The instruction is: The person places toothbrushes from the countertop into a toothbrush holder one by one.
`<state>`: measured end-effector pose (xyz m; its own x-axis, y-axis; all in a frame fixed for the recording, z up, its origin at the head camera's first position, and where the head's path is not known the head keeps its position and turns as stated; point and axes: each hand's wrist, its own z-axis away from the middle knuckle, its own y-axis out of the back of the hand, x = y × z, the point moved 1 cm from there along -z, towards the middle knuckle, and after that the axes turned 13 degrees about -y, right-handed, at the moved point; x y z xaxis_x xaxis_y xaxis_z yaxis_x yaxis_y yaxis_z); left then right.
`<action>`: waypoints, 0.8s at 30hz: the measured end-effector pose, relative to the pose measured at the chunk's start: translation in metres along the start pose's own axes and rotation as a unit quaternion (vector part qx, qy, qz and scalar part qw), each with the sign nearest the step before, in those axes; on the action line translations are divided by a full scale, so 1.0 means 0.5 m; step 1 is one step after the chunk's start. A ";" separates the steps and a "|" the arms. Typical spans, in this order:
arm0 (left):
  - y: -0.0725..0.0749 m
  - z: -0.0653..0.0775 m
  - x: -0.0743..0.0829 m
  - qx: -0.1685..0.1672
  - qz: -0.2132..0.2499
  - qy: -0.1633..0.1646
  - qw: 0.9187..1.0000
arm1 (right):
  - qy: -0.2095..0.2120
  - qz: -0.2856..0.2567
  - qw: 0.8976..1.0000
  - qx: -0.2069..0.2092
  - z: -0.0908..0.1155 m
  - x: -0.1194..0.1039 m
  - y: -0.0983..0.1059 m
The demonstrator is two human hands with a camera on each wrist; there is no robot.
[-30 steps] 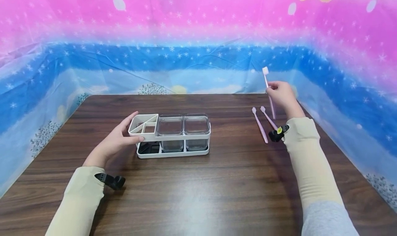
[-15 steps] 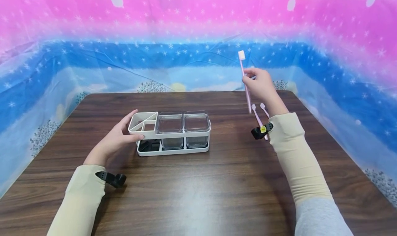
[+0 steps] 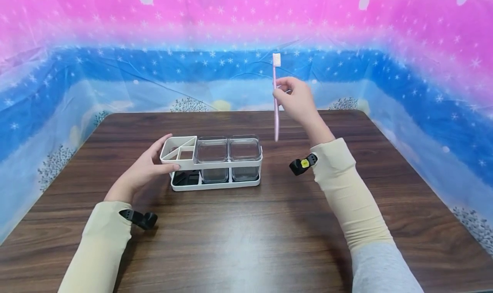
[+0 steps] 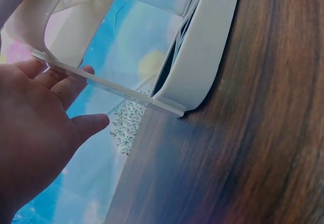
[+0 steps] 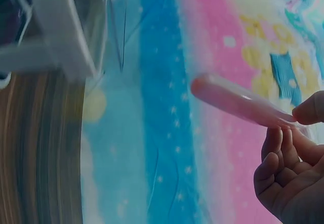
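Note:
In the head view, my right hand pinches a pink toothbrush by the middle of its handle. The brush stands upright in the air, white bristles on top, right of and behind a white toothbrush holder. Its handle end shows in the right wrist view. My left hand grips the holder's left end, thumb along the front rail and fingers round the back. Those fingers pass behind the frame in the left wrist view. Two clear cups sit in the holder, right of a divided section.
The holder stands on a dark wooden table. A patterned pink and blue cloth hangs around the table's back and sides. The two toothbrushes lying at the right are hidden behind the right arm.
The right hand has carried the pink toothbrush left and up, toward the holder, turning it more upright. Its arm now covers the two lying toothbrushes. The left hand and holder have stayed put.

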<state>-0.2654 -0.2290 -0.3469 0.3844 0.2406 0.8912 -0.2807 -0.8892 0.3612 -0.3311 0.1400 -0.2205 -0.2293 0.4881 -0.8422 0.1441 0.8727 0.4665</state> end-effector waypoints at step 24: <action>0.002 -0.002 -0.003 -0.007 0.002 -0.004 1.000 | 0.085 -0.132 0.981 -0.114 0.094 -0.126 -0.142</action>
<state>-0.2670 -0.2297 -0.3474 0.3900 0.2336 0.8907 -0.2945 -0.8848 0.3610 -0.2815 0.0468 -0.2133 -0.3896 0.2224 -0.8937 -0.1568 0.9402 0.3023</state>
